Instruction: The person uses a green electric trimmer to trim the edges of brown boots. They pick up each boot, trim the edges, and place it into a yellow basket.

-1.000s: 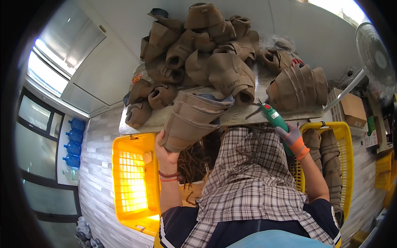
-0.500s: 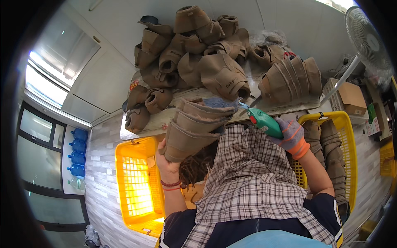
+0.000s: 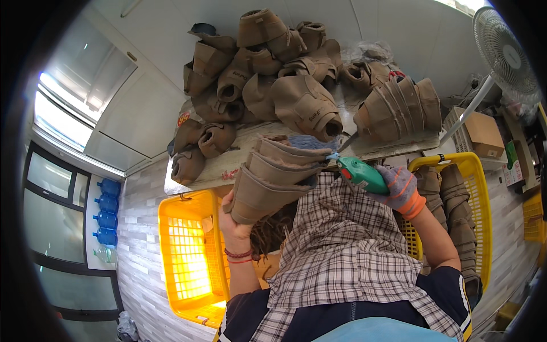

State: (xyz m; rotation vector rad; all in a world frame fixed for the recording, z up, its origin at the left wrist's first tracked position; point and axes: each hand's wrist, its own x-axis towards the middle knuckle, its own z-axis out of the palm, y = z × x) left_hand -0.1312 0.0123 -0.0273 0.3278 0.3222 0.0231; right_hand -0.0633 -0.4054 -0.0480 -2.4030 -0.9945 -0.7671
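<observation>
My bare left hand (image 3: 235, 221) grips the lower end of a nested stack of brown boot uppers (image 3: 268, 194), tilted over my lap with their fleecy edges toward the right. In my gloved right hand (image 3: 400, 191) is a green handheld electric cutter (image 3: 364, 176), its light blue tip at the right edge of the topmost upper. Whether the tip touches the material is too small to tell. Blue-grey fluff (image 3: 310, 141) lies just behind the stack, at the table's front edge.
More brown uppers (image 3: 305, 105) are heaped on the worktable (image 3: 208, 179), with a nested row (image 3: 399, 111) at its right. A yellow crate (image 3: 162, 251) stands at my left; another yellow crate (image 3: 485, 228) at my right holds stacked uppers. A fan (image 3: 504, 54) stands at the far right.
The cutter's tip has shifted slightly toward me along the edge of the topmost upper. My left hand and the stack have moved a little to the right.
</observation>
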